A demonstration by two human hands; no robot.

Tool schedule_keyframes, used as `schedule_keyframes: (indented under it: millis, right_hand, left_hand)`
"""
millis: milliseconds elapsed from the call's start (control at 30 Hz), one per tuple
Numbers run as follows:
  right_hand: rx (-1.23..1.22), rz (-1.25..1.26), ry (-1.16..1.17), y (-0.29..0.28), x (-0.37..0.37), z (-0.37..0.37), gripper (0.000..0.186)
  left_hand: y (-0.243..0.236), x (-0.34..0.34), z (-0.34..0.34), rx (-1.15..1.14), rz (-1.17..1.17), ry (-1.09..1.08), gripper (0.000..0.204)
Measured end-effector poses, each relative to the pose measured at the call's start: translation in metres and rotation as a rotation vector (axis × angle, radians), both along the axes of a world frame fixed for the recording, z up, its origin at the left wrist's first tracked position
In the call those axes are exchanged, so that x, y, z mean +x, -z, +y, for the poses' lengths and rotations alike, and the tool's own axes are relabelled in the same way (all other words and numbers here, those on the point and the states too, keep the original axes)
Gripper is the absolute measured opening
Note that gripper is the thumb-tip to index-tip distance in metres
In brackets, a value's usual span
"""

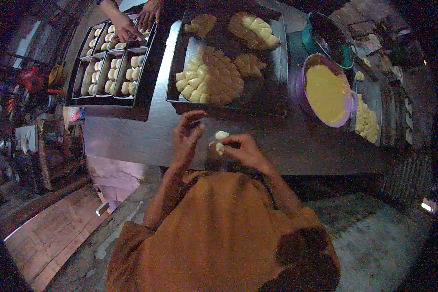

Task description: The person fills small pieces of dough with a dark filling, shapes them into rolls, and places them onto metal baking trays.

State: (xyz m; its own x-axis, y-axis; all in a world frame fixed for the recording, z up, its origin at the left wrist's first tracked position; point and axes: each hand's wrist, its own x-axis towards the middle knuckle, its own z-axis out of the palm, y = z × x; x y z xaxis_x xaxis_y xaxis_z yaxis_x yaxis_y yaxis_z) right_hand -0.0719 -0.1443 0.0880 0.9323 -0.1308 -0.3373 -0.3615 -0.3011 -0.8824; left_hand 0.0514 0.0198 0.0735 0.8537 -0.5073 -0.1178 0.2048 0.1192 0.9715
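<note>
Near the middle of the table (126,134), my right hand (241,151) pinches small pale dough pieces (220,141) between thumb and fingers. My left hand (185,141) hovers just left of them, fingers curved and apart, with nothing visible in it. Beyond both hands lies a large metal tray (176,108) bearing dough shapes made of many small pieces, among them a big cluster (209,78) and a smaller one (250,64).
At the back left, another person's hands (124,27) work over dark pans (71,87) of dough balls. To the right are a purple bowl (348,104) of yellow batter, a teal tub (343,63) and a sheet (376,97) with irregular dough lumps (367,126).
</note>
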Motion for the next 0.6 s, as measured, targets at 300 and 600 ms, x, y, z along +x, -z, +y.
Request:
schedule_keyframes:
  millis: [300, 600]
  right_hand:
    - [-0.882, -0.509, -0.228, 0.068, -0.023, 0.022, 0.030]
    - [-0.848, -0.485, -0.069, 0.087, -0.032, 0.026, 0.021]
  left_hand:
    - [0.050, 0.140, -0.019, 0.732, -1.152, -0.045, 0.021]
    - [0.099, 0.217, -0.030, 1.185, -1.528, 0.217, 0.039]
